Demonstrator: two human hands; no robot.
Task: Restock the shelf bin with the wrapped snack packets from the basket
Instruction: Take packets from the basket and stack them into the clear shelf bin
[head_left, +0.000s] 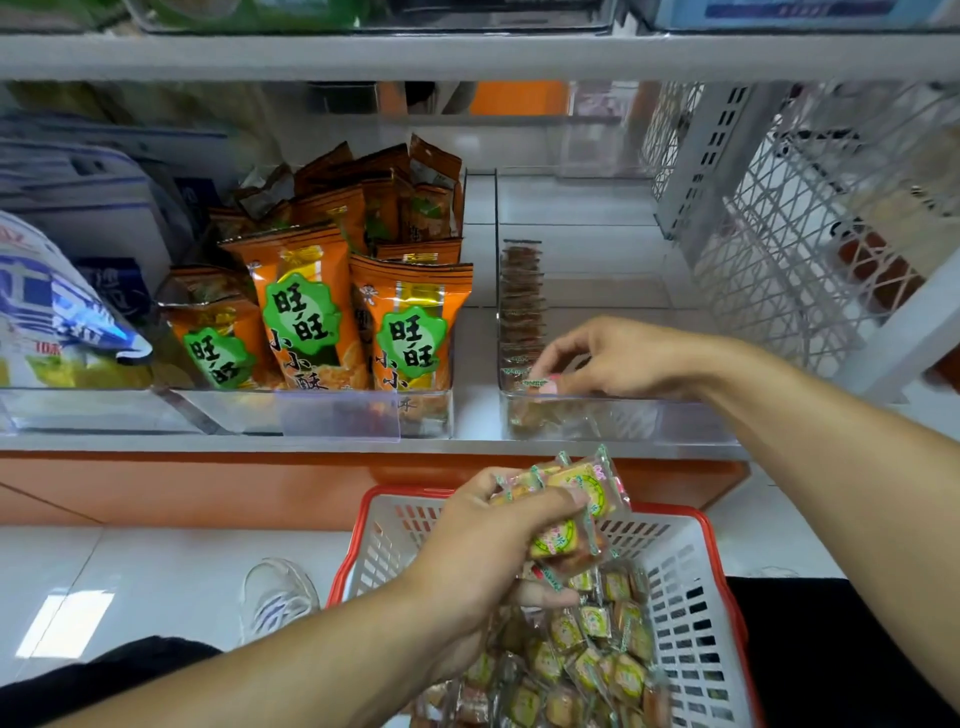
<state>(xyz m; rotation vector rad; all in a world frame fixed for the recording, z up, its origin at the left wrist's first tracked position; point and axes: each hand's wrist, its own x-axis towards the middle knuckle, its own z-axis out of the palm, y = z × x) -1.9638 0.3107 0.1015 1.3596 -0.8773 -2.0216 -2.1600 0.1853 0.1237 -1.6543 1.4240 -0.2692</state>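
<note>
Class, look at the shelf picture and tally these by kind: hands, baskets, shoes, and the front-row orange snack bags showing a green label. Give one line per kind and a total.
Hands: 2, the left hand and the right hand
Basket: 1
Shoe: 1
Orange snack bags with a green label: 3, at and
Total: 7

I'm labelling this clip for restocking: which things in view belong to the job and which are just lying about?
In the job: left hand holding a bunch of packets; right hand setting a packet in the clear bin; red basket.

Lying about: orange snack bags; blue-white bag; white mesh rack.
</note>
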